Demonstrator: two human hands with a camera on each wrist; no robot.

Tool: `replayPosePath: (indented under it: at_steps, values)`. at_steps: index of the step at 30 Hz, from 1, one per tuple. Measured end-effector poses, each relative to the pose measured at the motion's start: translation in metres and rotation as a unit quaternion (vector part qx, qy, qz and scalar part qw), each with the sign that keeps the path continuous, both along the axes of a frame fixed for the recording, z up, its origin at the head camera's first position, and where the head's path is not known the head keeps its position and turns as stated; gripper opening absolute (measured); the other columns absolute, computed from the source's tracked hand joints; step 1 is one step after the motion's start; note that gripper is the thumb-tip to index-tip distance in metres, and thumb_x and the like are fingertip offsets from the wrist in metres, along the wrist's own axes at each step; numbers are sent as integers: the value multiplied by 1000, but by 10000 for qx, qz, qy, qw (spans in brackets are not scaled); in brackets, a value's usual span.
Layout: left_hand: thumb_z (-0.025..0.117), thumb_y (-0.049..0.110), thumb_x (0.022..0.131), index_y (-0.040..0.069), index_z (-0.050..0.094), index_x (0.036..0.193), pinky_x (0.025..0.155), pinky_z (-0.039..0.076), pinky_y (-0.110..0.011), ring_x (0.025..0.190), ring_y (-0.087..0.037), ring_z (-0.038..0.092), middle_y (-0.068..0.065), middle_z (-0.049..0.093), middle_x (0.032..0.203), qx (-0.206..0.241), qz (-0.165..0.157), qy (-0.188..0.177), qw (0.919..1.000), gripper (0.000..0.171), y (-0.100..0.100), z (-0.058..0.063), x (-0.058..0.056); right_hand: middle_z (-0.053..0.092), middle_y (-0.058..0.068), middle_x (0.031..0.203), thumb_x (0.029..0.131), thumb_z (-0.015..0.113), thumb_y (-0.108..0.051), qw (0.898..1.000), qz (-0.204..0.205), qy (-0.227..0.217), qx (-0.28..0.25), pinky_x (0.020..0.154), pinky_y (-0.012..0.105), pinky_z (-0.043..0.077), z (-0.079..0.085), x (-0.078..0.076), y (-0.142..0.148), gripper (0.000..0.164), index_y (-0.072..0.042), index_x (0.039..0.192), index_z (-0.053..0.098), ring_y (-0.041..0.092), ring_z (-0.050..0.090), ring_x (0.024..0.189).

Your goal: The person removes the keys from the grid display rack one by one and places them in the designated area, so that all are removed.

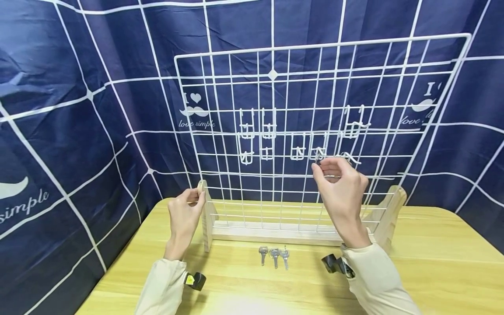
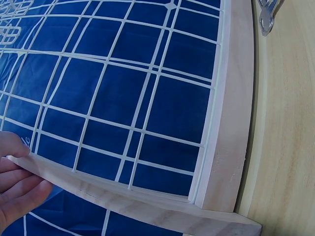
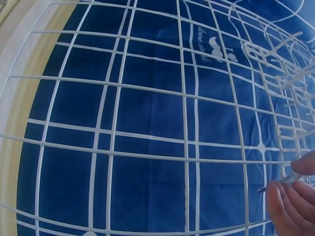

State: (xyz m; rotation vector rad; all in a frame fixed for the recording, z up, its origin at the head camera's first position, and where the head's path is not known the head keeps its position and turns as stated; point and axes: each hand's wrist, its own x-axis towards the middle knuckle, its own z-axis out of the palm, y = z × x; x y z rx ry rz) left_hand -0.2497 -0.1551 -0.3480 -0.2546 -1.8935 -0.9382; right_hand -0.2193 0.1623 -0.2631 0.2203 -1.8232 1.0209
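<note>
My right hand (image 1: pixel 343 192) is raised before the white wire grid (image 1: pixel 273 176). Its thumb and fingers pinch a key (image 3: pixel 290 178), whose dark tip pokes out below the fingertips in the right wrist view. Directly by those fingertips is a white wire hook (image 1: pixel 298 153) row; whether the key touches a hook I cannot tell. My left hand (image 1: pixel 185 214) grips the top of the grid's left wooden upright (image 1: pixel 206 218), with the thumb on one side and fingers on the other in the left wrist view. Three keys (image 1: pixel 275 253) lie side by side on the table in front of the stand.
Several more hooks (image 1: pixel 269 127) hang on the grid in two rows. A wooden base bar (image 1: pixel 275 233) joins the left upright to the right wooden upright (image 1: pixel 390 214). The stand sits on a yellow wooden table (image 1: pixel 236 280). Dark blue cloth (image 1: pixel 130 52) with white lines hangs behind and to the left.
</note>
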Motion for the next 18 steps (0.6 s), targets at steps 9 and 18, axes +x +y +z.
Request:
replayPosePath:
  at_steps: [9, 18]
  values:
    - [71, -1, 80, -7, 71, 84, 58, 59, -39, 62, -27, 70, -16, 72, 74, 8, 6, -128, 9999, 7, 1, 1, 0, 72, 13, 77, 84, 67, -5, 9991, -106, 405, 15, 60, 3, 46, 2, 2, 2, 8, 1, 88, 72, -15, 54, 67]
    - [70, -2, 80, -7, 71, 83, 57, 58, -37, 61, -27, 70, -16, 71, 73, -3, 19, -74, 10000, 6, 1, 0, 0, 72, 15, 78, 84, 64, -3, 9988, -163, 454, -82, 63, 1, 46, 2, 5, 5, 10, 4, 88, 71, -19, 53, 68]
